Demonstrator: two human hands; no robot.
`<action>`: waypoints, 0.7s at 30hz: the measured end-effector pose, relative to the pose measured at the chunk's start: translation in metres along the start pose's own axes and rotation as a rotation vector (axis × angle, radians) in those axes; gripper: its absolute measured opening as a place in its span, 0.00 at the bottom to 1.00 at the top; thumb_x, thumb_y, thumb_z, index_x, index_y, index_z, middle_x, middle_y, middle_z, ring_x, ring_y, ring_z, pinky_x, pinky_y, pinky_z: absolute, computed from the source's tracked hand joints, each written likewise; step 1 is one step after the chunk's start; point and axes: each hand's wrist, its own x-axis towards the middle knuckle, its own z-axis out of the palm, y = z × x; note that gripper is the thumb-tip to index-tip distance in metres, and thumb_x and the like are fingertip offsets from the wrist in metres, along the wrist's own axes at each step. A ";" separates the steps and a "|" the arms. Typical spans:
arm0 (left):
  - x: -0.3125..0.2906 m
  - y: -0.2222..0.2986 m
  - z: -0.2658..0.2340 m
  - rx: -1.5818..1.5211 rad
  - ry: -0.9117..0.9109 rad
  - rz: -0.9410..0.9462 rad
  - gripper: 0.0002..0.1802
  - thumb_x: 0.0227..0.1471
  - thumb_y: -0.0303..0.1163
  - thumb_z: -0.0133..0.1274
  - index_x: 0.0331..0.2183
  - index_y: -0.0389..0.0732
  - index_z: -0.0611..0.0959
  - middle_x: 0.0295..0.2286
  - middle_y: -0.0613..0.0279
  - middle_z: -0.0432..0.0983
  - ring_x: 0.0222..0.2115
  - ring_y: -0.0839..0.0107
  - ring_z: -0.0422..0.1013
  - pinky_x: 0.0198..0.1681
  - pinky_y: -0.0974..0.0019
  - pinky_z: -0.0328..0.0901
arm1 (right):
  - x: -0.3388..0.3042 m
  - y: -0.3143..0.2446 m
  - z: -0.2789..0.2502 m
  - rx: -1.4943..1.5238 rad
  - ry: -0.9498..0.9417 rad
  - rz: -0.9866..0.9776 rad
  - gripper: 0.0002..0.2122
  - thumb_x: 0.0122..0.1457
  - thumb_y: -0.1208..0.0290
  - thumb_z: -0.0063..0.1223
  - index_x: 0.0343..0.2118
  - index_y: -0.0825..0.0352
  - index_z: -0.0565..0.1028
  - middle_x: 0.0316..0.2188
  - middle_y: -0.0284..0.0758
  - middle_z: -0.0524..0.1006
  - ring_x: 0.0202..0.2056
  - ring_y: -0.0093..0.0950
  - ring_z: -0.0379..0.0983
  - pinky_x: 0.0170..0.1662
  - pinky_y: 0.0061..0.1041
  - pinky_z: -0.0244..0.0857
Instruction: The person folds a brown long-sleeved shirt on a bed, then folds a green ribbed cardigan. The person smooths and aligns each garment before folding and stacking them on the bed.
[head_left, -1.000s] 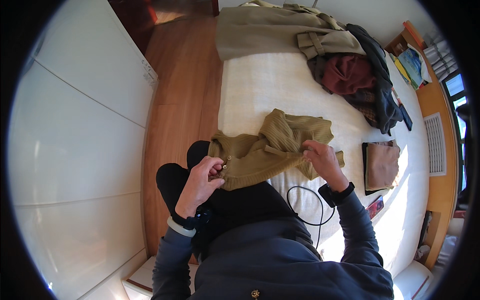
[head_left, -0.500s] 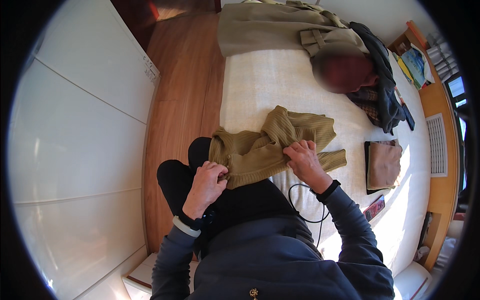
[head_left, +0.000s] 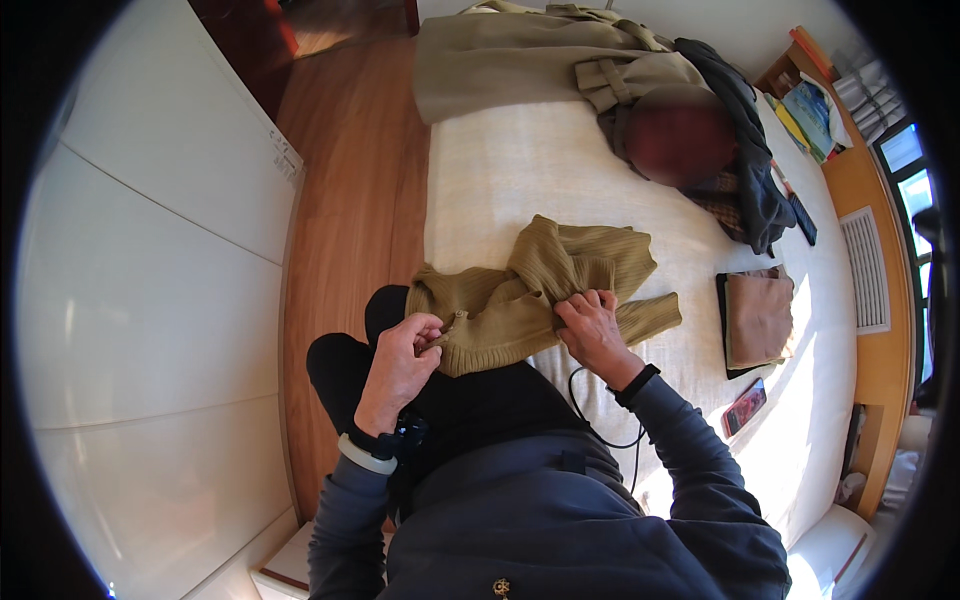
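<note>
An olive-green ribbed knit cardigan (head_left: 500,325) lies partly over my dark-trousered thighs and partly on the bed, its sleeves spread loosely toward the far right. Small buttons show near its left end. My left hand (head_left: 398,365) is at that end, beside the buttons, with bent fingers and thumb pinching the cardigan's edge. My right hand (head_left: 597,335) is closed on bunched knit near the middle, where a sleeve meets the body; its fingertips are partly hidden in the cloth.
The bed (head_left: 520,160) has a cream cover. A khaki coat (head_left: 500,60) and dark jacket (head_left: 745,150) lie at the far side. Folded brown clothes (head_left: 760,315) and a phone (head_left: 744,407) are on the right. A black cable (head_left: 610,440) runs near my right wrist. A white cabinet (head_left: 160,300) stands left.
My left fingers have shifted a little up from the cardigan's lower hem, uncovering more of it. My right hand keeps its hold. The whole view has moved slightly.
</note>
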 end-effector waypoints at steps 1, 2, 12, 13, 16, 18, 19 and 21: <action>0.000 -0.003 0.001 0.009 -0.011 0.012 0.16 0.50 0.17 0.61 0.44 0.32 0.83 0.34 0.60 0.80 0.34 0.75 0.75 0.40 0.70 0.72 | 0.000 0.000 0.002 0.012 0.008 0.004 0.16 0.45 0.74 0.65 0.40 0.61 0.77 0.39 0.35 0.75 0.47 0.38 0.69 0.55 0.42 0.55; -0.001 -0.005 0.002 0.012 -0.017 0.008 0.17 0.50 0.17 0.61 0.44 0.31 0.83 0.34 0.58 0.81 0.34 0.74 0.75 0.40 0.69 0.73 | 0.000 -0.001 0.004 0.024 0.015 0.007 0.15 0.45 0.73 0.65 0.39 0.62 0.77 0.38 0.35 0.75 0.47 0.38 0.69 0.55 0.43 0.55; 0.001 -0.005 0.005 -0.105 -0.007 -0.039 0.17 0.49 0.17 0.62 0.43 0.31 0.83 0.34 0.59 0.82 0.35 0.74 0.76 0.43 0.70 0.72 | 0.003 -0.007 0.018 -0.052 0.048 -0.035 0.10 0.45 0.73 0.62 0.33 0.61 0.77 0.35 0.35 0.74 0.46 0.37 0.69 0.56 0.41 0.55; 0.001 -0.001 0.004 -0.094 0.009 0.013 0.16 0.49 0.16 0.61 0.43 0.32 0.83 0.34 0.60 0.82 0.36 0.74 0.76 0.43 0.70 0.71 | 0.004 -0.008 0.014 0.030 0.055 0.024 0.09 0.46 0.73 0.61 0.33 0.62 0.77 0.35 0.35 0.75 0.46 0.36 0.69 0.56 0.41 0.54; 0.000 0.015 -0.008 -0.122 0.081 0.065 0.16 0.49 0.15 0.61 0.42 0.34 0.84 0.34 0.64 0.81 0.37 0.76 0.75 0.44 0.71 0.71 | 0.012 -0.008 -0.014 0.215 0.114 0.132 0.09 0.50 0.75 0.61 0.35 0.62 0.78 0.35 0.37 0.79 0.44 0.36 0.71 0.54 0.37 0.58; 0.001 0.030 -0.020 -0.190 0.125 0.092 0.17 0.49 0.13 0.60 0.43 0.34 0.85 0.36 0.65 0.81 0.40 0.76 0.75 0.48 0.71 0.70 | 0.024 -0.008 -0.046 0.389 0.165 0.169 0.07 0.55 0.76 0.58 0.37 0.63 0.77 0.34 0.36 0.78 0.42 0.33 0.73 0.52 0.36 0.61; 0.002 0.039 -0.027 -0.241 0.154 0.096 0.17 0.49 0.12 0.60 0.43 0.35 0.85 0.37 0.65 0.81 0.40 0.75 0.75 0.49 0.70 0.70 | 0.031 -0.011 -0.063 0.477 0.180 0.209 0.06 0.57 0.76 0.57 0.38 0.64 0.77 0.33 0.35 0.78 0.41 0.31 0.74 0.52 0.35 0.62; 0.003 0.058 -0.041 -0.337 0.199 0.142 0.17 0.49 0.11 0.60 0.43 0.33 0.84 0.39 0.63 0.80 0.43 0.73 0.75 0.52 0.69 0.69 | 0.043 -0.019 -0.102 0.762 0.161 0.319 0.06 0.61 0.77 0.55 0.40 0.66 0.76 0.32 0.32 0.77 0.37 0.25 0.72 0.46 0.28 0.65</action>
